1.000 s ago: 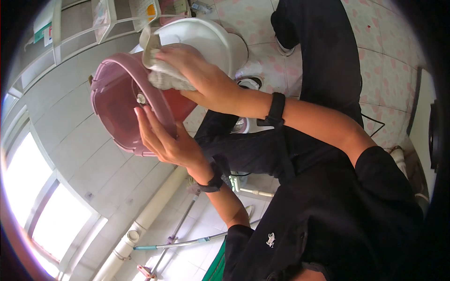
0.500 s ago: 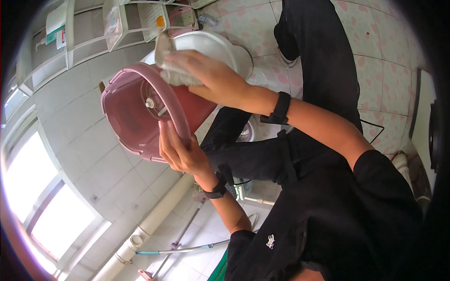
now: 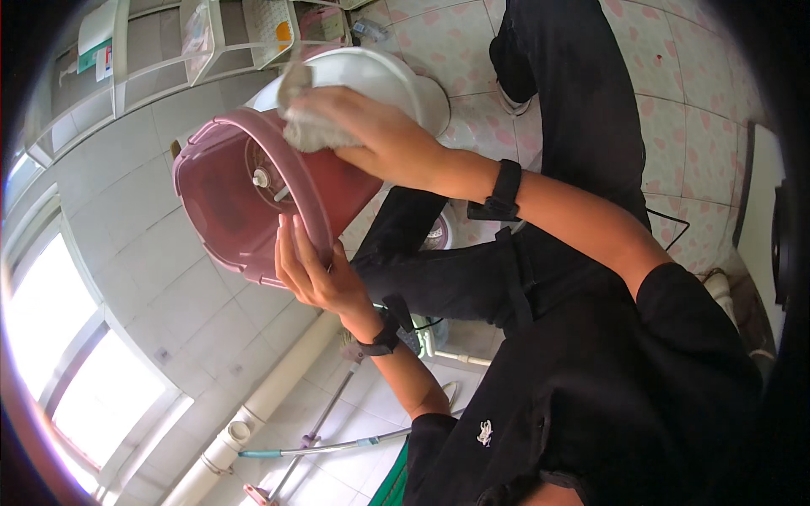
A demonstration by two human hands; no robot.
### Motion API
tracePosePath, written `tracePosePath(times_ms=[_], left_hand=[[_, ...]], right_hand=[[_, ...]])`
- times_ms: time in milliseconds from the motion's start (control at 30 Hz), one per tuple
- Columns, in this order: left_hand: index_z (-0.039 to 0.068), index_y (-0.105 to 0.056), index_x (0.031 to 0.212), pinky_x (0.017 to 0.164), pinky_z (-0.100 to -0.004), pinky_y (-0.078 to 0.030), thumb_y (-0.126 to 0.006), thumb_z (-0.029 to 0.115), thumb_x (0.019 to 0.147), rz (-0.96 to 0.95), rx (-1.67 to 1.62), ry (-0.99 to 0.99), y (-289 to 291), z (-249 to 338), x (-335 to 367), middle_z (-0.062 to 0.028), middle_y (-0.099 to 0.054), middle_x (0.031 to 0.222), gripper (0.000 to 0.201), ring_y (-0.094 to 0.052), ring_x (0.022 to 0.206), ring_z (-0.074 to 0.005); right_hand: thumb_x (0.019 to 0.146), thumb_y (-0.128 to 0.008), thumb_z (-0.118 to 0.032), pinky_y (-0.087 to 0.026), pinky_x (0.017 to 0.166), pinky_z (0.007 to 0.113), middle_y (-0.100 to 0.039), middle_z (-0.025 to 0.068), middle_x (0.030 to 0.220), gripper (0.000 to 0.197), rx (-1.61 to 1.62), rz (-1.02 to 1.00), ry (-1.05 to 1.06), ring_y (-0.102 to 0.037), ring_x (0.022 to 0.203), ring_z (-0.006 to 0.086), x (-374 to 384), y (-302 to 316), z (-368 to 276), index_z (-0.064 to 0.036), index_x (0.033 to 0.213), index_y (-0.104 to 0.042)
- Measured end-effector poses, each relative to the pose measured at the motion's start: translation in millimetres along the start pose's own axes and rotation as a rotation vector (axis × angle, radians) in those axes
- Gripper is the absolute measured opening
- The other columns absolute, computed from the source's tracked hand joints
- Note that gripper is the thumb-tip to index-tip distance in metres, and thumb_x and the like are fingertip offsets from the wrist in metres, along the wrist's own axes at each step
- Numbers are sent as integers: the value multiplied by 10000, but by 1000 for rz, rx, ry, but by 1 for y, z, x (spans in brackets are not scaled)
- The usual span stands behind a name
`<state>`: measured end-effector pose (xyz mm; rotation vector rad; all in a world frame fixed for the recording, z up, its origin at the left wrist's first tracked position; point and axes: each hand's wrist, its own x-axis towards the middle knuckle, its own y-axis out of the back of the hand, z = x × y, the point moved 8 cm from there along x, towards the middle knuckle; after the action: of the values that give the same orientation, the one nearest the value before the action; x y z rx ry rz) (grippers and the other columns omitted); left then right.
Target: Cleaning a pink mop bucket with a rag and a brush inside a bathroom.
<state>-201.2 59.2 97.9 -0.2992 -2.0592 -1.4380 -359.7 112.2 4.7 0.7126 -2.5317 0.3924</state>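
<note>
A pink mop bucket (image 3: 240, 253) is tilted on its side, its mouth turned toward the left of the view. A white spindle (image 3: 261, 178) shows at its bottom inside. My left hand (image 3: 316, 274) grips the near part of the rim, with fingers inside and the palm outside. Above it, my right hand (image 3: 371, 126), somewhat blurred, holds a greyish-white rag (image 3: 312, 135) against the bucket's outer wall near the rim. Part of the rag sticks up past my fingers. The bucket's underside is hidden behind my right hand and leg.
Behind the bucket stands a white round tub (image 3: 384, 76). White shelving (image 3: 169, 72) with small items runs along the tiled wall. Below lie a pipe (image 3: 228, 443) and mop poles (image 3: 325, 413). My black-trousered legs (image 3: 582, 110) flank the work over a pink-patterned tile floor (image 3: 675, 143).
The bucket and my left hand have shifted slightly left. My right hand and the rag have moved a little left and up along the bucket's outside.
</note>
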Motion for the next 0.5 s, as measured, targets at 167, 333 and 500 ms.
tracePosePath(times_ms=[167,333,500], left_hand=[[37,-710,1111,869,-417,-545,-710,-53,584,17,5,-30,5,-7,-9,-91,-671,1228,534,-632,1057,-311],[54,-717,1059,867,-423,-539,-754,-42,646,14,21,-74,11,-18,-19,-130,-672,1211,425,-633,1051,-333],[78,-720,1061,906,-465,-516,-774,11,695,6,-12,-62,19,-28,-36,-157,-656,1225,376,-628,1072,-343]], right_hand=[[802,-619,50,-437,1082,425,-451,95,1476,660,-82,-124,-8,-480,1314,320,-37,-4,47,-177,1411,-504],[804,-603,7,-475,1015,436,-525,124,1409,647,-254,-247,-274,-560,1220,356,-60,0,91,-177,1416,-506],[827,-656,-58,-460,1028,412,-570,149,1298,618,-3,7,-36,-561,1213,334,-5,-3,-4,-124,1411,-463]])
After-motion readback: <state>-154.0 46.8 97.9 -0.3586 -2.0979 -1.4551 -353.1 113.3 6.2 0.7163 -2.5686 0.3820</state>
